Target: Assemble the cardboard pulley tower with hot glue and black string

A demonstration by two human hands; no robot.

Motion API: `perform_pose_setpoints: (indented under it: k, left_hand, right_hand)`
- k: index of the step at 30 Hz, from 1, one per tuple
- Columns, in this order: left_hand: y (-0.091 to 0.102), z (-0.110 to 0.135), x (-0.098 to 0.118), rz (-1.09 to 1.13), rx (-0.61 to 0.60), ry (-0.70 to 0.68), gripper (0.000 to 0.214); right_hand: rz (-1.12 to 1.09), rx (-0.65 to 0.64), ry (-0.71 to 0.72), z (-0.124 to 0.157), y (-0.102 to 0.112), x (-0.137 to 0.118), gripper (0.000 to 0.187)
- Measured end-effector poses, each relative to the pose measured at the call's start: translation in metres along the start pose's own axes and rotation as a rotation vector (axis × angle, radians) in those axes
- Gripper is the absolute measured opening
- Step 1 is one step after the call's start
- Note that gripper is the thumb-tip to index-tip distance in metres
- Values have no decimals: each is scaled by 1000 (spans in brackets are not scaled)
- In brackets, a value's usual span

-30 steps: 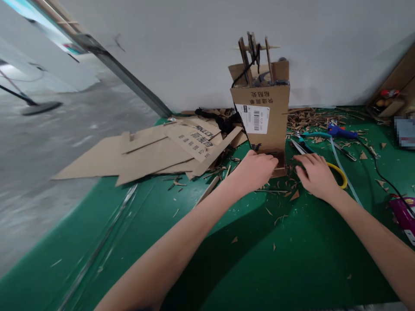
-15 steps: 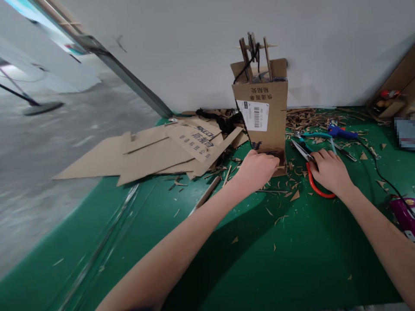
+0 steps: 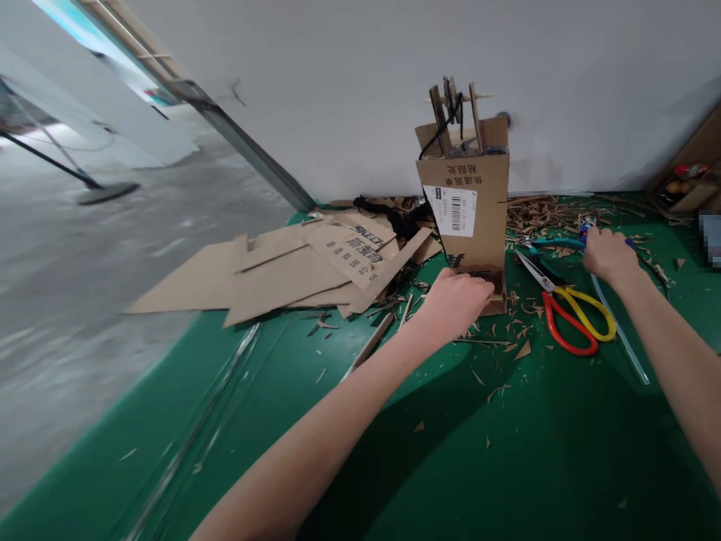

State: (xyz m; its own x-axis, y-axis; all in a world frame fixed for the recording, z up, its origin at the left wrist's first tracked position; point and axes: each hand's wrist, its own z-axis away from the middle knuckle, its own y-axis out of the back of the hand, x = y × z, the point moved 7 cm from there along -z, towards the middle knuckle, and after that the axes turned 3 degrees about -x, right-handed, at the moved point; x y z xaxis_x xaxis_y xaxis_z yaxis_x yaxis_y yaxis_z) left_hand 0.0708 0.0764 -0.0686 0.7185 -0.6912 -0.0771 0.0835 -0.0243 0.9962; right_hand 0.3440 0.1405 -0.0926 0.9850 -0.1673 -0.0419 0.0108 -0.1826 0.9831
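A tall cardboard box (image 3: 487,218) stands upright, with a pulley-like wheel (image 3: 451,99) and black cord between strips at its top. My left hand (image 3: 459,297) is closed at the opening low in its front; what its curled fingers hold is hidden. Farther right, my right hand (image 3: 611,255) is wrapped round a blue glue gun (image 3: 629,243), mostly covered by the fingers. A clear glue stick (image 3: 625,338) slants down below that hand. Between the hands lie scissors (image 3: 571,323) with one red and one yellow handle, blades partly spread.
Flat cardboard sheets (image 3: 282,278) are piled left of the box, overhanging the green table (image 3: 428,466). Cardboard scraps (image 3: 546,214) line the wall and surround the box. Teal-handled pliers (image 3: 555,243) lie behind the scissors. An open carton (image 3: 690,176) stands at far right.
My right hand has left the scissors and moved right and back onto the glue gun, uncovering the scissors' handles. My left hand stays at the box. The view has shifted slightly.
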Motion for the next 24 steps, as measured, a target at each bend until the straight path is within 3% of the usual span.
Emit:
perform_pose_setpoints:
  k: [2, 5, 10, 13, 16, 21, 24]
  left_hand:
    - [-1, 0, 0, -2, 0, -3, 21]
    - [-3, -1, 1, -4, 3, -13, 20]
    - [-7, -2, 0, 1, -26, -10, 17]
    - [-7, -2, 1, 14, -28, -14, 19]
    - [-5, -2, 4, 12, -22, -24, 19]
    - [-5, -3, 3, 7, -34, -7, 18]
    - [-5, -4, -6, -9, 7, -1, 20]
  right_hand:
    - [-37, 77, 57, -5, -1, 17, 20]
    - [-64, 82, 42, -10, -8, 35, 20]
    - [-82, 62, -60, -15, -16, 43, 30]
    - [-96, 147, -146, -6, -3, 47, 36]
    - [-124, 323, -228, 10, 30, 51, 41]
    - [-267, 452, -96, 31, 74, 21, 48]
    - [-464, 379, 53, 51, 69, -17, 37]
